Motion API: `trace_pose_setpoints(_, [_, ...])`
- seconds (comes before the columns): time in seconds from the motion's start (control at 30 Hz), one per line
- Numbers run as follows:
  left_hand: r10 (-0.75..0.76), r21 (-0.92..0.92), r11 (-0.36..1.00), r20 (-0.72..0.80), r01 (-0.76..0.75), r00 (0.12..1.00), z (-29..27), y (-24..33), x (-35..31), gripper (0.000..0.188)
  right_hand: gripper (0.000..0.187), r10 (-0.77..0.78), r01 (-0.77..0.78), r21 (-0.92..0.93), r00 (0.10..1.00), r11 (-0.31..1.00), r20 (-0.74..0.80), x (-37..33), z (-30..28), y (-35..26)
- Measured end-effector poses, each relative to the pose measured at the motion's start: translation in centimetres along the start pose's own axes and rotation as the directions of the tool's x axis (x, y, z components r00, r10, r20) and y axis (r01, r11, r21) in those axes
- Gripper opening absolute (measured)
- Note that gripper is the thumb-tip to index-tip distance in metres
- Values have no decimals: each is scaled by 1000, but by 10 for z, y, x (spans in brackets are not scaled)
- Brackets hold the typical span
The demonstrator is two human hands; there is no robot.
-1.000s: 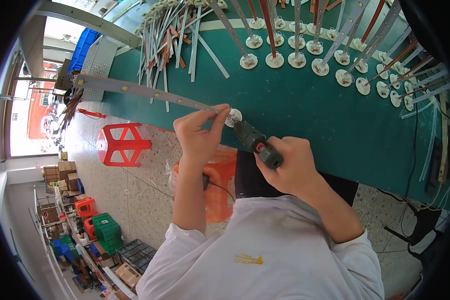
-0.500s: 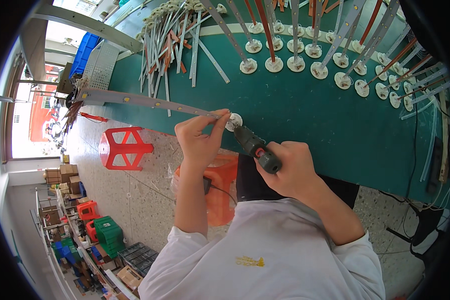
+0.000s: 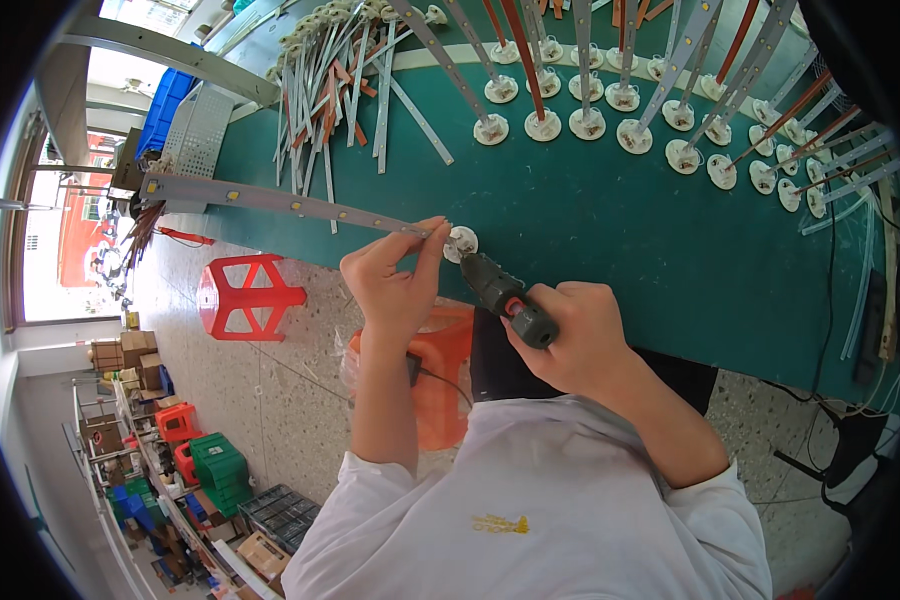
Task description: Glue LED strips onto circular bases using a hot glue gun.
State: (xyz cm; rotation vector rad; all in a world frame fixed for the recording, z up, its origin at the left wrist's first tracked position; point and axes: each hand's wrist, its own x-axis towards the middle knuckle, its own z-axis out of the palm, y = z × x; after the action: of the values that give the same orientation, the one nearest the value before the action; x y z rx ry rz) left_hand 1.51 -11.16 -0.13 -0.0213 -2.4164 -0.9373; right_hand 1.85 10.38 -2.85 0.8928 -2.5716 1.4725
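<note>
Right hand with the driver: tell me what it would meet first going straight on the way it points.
The right hand, driver leading, would probably meet the white round base first; whether driver and base already touch is unclear.

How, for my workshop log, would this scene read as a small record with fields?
Left hand: pinches a pale strip with yellow squares near its right end
Right hand: grips a dark handheld power tool
Between them: a round white base, the tool's nose close by; contact unclear
Work surface: green tabletop
Back and right: upright strips on similar bases
Back left: heap of loose strips
Beyond the table edge, left: red stool
</note>
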Motion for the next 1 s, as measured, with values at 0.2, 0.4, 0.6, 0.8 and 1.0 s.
trace_pose_setpoints(0.2, [13, -20, 1000, 6, -13, 1000, 1, 1, 0, 10, 20, 7, -7, -21, 1000, 1000, 3, 0, 3, 0])
trace_pose_setpoints(0.4, [-10, -18, 1000, 20, 10, 1000, 0, -1, 0, 10, 22, 18, -18, -26, 1000, 999, -3, 0, 4, -1])
trace_pose_setpoints(0.6, [-29, -90, 996, -58, 23, 998, 5, -1, 2, 6, 23, 2, -1, 20, 999, 1000, -40, -1, 4, 2])
trace_pose_setpoints(0.8, [-61, -59, 996, 50, 64, 997, -1, 0, 1, 9, 24, 5, -4, 30, 999, 1000, -50, 0, 3, 0])
trace_pose_setpoints(1.0, [43, -70, 996, -60, -47, 997, 3, 5, 5, 10, 24, 14, -13, 27, 999, 1000, -46, 0, 2, -1])
